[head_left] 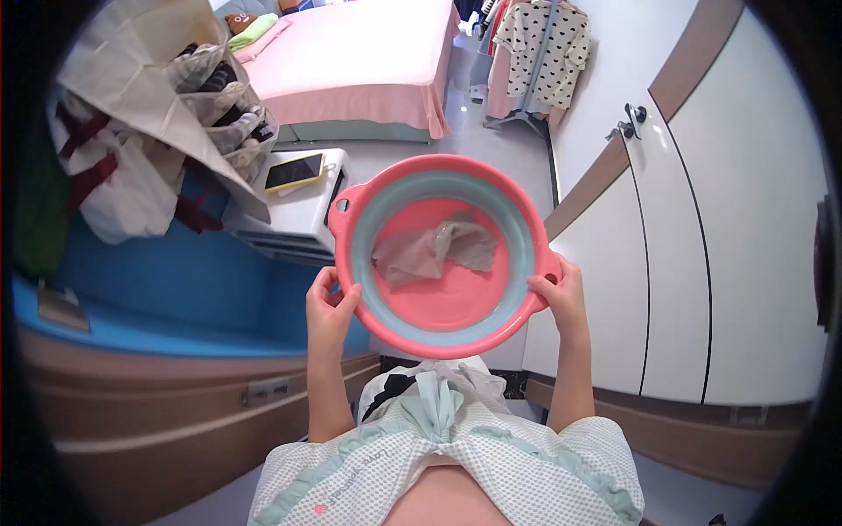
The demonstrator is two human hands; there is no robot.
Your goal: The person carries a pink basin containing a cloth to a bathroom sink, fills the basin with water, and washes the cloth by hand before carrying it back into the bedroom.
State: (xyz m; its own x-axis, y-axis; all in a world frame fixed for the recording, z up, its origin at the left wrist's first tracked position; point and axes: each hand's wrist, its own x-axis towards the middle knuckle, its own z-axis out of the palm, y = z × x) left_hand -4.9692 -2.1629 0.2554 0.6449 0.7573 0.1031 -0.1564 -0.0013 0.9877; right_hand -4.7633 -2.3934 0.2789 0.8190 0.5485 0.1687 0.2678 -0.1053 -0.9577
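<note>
Both my hands carry a round pink basin (399, 343) with a grey-blue inner wall, held out before my body. My left hand (331, 302) grips its rim at the near left, thumb on top and fingers underneath. At the right side, my right hand (561, 294) is closed round the rim by the handle with the hole. A wet-looking, crumpled greyish cloth (412, 254) lies in the basin, seemingly in shallow water. The basin's other handle, at the far left, is free of my hands.
A white drawer unit (303, 215) with a yellow-cased phone (296, 173) stands left of the basin. Hanging pocket organisers and bags (132, 193) crowd the left. A pink-covered bed (368, 53) and a clothes rack (533, 79) are ahead. White doors (605, 263) with a handle (633, 121) line the right.
</note>
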